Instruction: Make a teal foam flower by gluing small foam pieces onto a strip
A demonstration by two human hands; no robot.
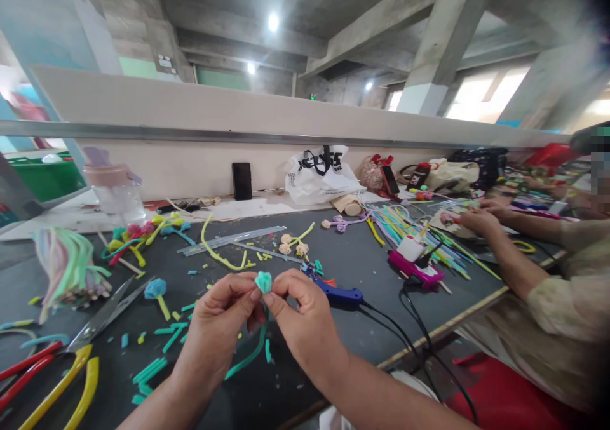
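Observation:
Between my two hands, above the dark table point(267, 398), is a small teal pipe-cleaner flower point(264, 282). A teal stem point(250, 358) curves down below it. My left hand point(222, 312) pinches the flower from the left with thumb and forefinger. From the right, the fingertips of my right hand point(305, 309) close on it too. A blue glue gun point(340, 295) lies just beyond my right hand, its tip partly hidden. Cut teal pieces point(150, 369) are scattered left of my left hand, near a blue flower point(155, 288) on a yellow-green stem.
Scissors with red and yellow handles point(79, 379) lie at left, beside a pipe-cleaner bundle point(71, 268). A bottle point(114, 192), a phone point(241, 181) and a white bag point(321, 174) stand behind. Rightward are a magenta power strip point(415, 270) and a co-worker's hands point(481, 220); cords point(410, 328) cross the table edge.

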